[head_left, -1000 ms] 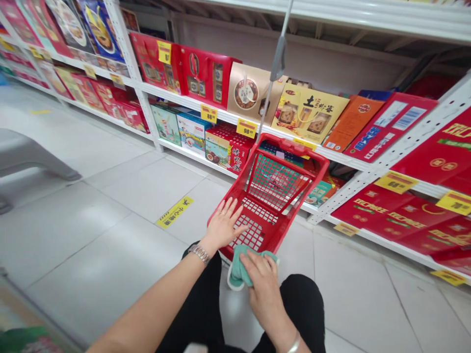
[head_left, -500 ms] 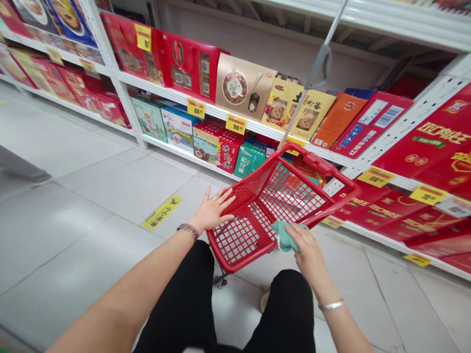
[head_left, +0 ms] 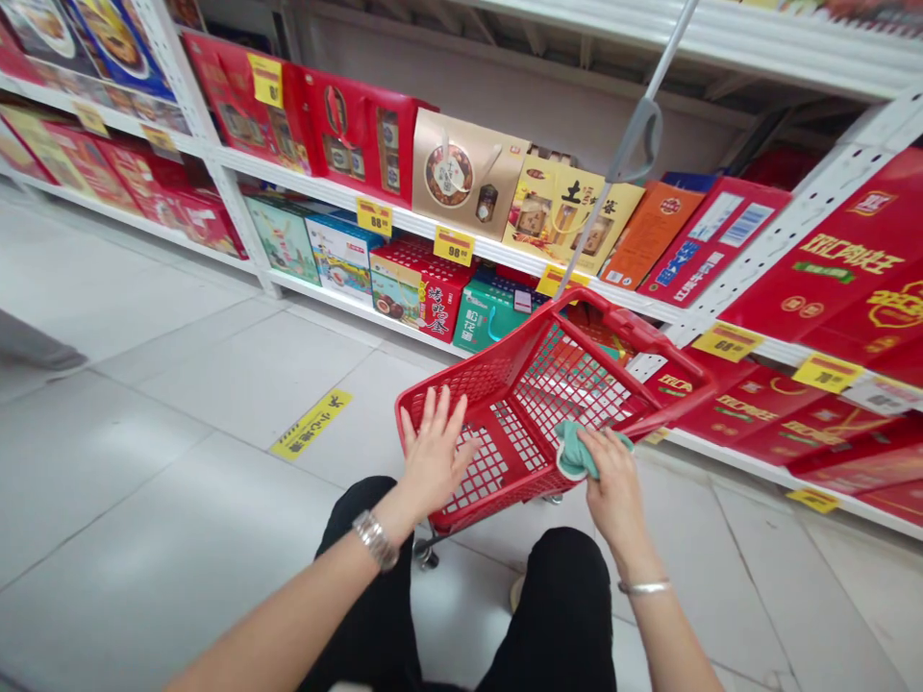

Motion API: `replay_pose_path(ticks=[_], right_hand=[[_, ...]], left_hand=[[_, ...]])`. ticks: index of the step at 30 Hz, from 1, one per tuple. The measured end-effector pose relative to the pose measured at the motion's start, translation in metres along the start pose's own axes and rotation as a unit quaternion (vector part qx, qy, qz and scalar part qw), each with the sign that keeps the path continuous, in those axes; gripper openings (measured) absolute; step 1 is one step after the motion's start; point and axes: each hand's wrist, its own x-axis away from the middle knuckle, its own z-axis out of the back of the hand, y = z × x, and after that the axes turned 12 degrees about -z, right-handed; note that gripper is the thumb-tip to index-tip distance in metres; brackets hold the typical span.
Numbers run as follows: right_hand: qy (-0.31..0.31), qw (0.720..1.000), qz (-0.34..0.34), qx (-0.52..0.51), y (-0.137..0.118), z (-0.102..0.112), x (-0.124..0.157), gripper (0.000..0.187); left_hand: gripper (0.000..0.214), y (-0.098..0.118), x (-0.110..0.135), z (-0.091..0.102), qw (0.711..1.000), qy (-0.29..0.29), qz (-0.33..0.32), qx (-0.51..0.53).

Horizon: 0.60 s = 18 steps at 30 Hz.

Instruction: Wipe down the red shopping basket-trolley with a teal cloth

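A red plastic shopping cart (head_left: 519, 505) with grid-patterned walls stands tilted in view just before my knees. My left hand (head_left: 435, 457) is open, fingers spread, over the cart's near left rim; whether the palm touches it I cannot tell. In my right hand (head_left: 611, 476) is a bunched green cloth (head_left: 575, 450), pressed against the cart's right rim. The cart's handle (head_left: 635, 332) lies at its far right. A grey pole with a loop-shaped grip (head_left: 638, 139) rises behind the cart.
White shelving (head_left: 237, 226) runs across the back, stocked with boxed goods such as a beige gift box (head_left: 465, 173) and red boxes (head_left: 840, 250). A yellow floor sticker (head_left: 312, 424) lies on the tiles at left. A grey shape (head_left: 36, 341) shows at the left edge.
My left hand has moved right, from the cart's left edge to over its near rim. My right hand and the cloth have slid slightly right along the other rim.
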Motion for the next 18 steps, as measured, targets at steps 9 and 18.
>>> replay_pose_path(ticks=[9, 18], right_hand=[[-0.082, 0.989, 0.115, -0.050, -0.097, -0.020, 0.053, 0.069], [-0.026, 0.984, 0.111, 0.135, 0.004, 0.035, -0.029, 0.062]], left_hand=[[0.080, 0.012, 0.039, -0.006, 0.998, -0.029, -0.055, -0.014], [0.070, -0.039, 0.031, 0.002, 0.994, -0.037, -0.095, -0.030]])
